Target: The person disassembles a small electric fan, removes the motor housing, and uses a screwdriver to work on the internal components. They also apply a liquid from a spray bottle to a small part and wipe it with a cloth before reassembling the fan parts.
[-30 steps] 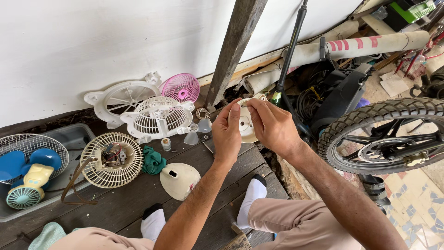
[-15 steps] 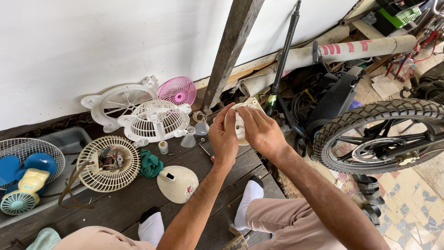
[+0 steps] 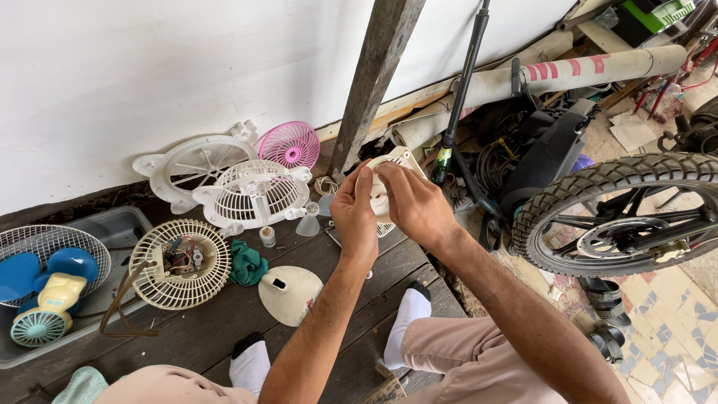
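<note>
Your fingertips (image 3: 364,179) pinch the round white plastic fan housing (image 3: 383,191), left hand (image 3: 356,213) steadying its near edge while your right hand (image 3: 415,206) closes over the front, so the part sits raised over the dark wooden planks (image 3: 224,329). Below lie a cream cone-shaped fan base (image 3: 290,293) and a cream wire fan grille (image 3: 179,263)

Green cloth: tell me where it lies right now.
In the head view, the green cloth lies on the dark wooden boards left of centre, between the cream fan grille and the cream cone-shaped cover.
</note>
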